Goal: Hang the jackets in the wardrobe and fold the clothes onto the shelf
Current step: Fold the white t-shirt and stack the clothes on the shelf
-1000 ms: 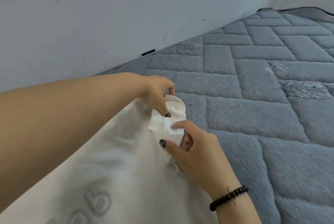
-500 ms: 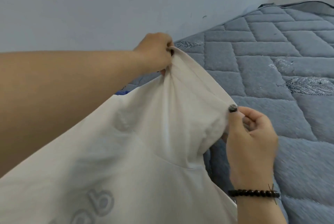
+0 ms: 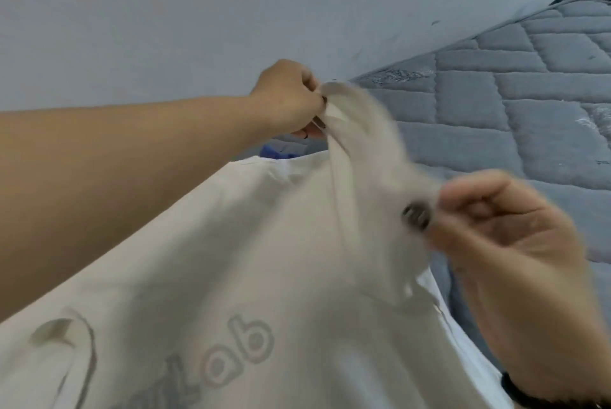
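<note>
A cream T-shirt (image 3: 231,276) with grey lettering showing through fills the lower left of the head view, lifted off the mattress. My left hand (image 3: 291,98) pinches the end of its sleeve and holds it up near the wall. My right hand (image 3: 502,243), blurred by motion, pinches the same sleeve's lower edge between thumb and forefinger. The sleeve is stretched between both hands. A black bead bracelet sits on my right wrist.
A grey quilted mattress (image 3: 512,111) spreads to the right, its long edge against a pale wall (image 3: 231,12). A bit of blue cloth (image 3: 277,152) peeks out behind the shirt's top edge.
Both hands have raised the shirt from the mattress and pulled the bunched sleeve out straight. My left hand went up toward the wall; my right hand moved right and closer to the camera.
</note>
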Tool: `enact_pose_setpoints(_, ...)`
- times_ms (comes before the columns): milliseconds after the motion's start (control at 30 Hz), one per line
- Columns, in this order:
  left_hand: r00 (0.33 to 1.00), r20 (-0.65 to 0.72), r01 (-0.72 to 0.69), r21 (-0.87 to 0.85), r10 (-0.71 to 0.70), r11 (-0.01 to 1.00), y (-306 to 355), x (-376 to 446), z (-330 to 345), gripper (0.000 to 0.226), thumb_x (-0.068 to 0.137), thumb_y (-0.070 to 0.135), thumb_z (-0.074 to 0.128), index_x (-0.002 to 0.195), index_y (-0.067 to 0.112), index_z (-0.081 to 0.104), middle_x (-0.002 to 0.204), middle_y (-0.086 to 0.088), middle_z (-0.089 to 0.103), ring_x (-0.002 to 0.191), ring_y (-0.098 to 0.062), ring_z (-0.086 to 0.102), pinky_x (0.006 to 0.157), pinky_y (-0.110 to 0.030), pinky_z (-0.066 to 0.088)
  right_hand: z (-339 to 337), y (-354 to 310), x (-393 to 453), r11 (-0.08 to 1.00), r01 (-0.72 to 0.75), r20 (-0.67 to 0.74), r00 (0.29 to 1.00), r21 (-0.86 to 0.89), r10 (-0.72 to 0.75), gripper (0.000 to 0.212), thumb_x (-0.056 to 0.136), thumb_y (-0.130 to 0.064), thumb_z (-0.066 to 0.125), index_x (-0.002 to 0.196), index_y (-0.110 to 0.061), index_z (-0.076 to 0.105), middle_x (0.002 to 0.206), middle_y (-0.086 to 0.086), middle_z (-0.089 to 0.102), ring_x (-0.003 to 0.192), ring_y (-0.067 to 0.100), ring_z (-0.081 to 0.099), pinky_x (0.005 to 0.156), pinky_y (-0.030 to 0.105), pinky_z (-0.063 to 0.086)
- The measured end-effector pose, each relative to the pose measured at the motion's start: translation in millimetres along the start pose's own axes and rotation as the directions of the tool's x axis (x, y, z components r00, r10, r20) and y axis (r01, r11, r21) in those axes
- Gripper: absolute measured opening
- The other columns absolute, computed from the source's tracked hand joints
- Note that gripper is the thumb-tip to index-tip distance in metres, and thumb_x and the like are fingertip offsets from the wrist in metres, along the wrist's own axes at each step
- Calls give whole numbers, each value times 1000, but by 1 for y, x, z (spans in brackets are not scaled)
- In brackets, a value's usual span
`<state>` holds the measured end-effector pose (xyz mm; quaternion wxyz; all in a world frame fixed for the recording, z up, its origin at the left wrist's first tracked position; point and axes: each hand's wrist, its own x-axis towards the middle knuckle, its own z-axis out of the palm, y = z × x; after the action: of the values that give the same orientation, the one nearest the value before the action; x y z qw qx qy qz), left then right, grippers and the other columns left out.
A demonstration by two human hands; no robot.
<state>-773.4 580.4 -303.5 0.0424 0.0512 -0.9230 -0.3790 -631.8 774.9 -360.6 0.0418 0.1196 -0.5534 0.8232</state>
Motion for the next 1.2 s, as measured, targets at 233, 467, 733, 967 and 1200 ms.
enact_pose_setpoints(233, 942, 7, 332, 127, -336, 935, -77, -91, -81, 11, 87, 3, 53, 90, 5, 63, 70, -9, 73, 64, -22, 72, 63, -33, 58, 30, 32, -3, 932, -242, 373, 866, -270, 333, 16, 76, -17, 77, 91, -19, 74, 81, 7, 75, 85, 34, 70, 80, 42, 53)
enact_pose_setpoints(467, 948, -98, 315, 141, -303, 938, -107, -109, -78, 17, 81, 35, 61, 98, 31, 60, 95, 9, 69, 96, -16, 64, 83, -37, 53, 45, 70, -7, 656, 207, 366, 923, -726, 115, 21, 77, -27, 77, 93, -35, 67, 109, -38, 53, 114, -23, 39, 91, -5, 23)
enact_pose_setpoints(733, 988, -39, 154, 307, -149, 939, -110, -86, -40, 16, 91, 31, 59, 88, 15, 62, 83, 6, 62, 79, -15, 55, 59, -21, 38, 59, 78, -16, 492, 358, 560, 747, -793, 358, 26, 66, -57, 71, 88, -45, 68, 142, -34, 19, 141, -3, -10, 108, 17, -13)
enact_pose_setpoints(967, 980, -18, 187, 397, -196, 899, -126, -97, -48, 13, 96, 35, 51, 94, 22, 55, 93, 0, 64, 75, -16, 58, 63, -32, 44, 50, 52, -11, 732, 228, 664, 644, -642, 381, 11, 66, -43, 81, 71, -38, 73, 116, -31, 56, 120, -6, 45, 105, 23, 30)
enact_pose_setpoints(1200, 968, -251, 136, 410, -32, 902, -130, -138, -56, 21, 96, 30, 49, 116, 25, 49, 109, 8, 59, 99, -16, 57, 84, -38, 49, 53, 38, -11, 874, 19, 625, 706, -486, 332, 31, 64, -59, 71, 89, -40, 76, 117, -24, 64, 119, -5, 52, 96, 11, 39)
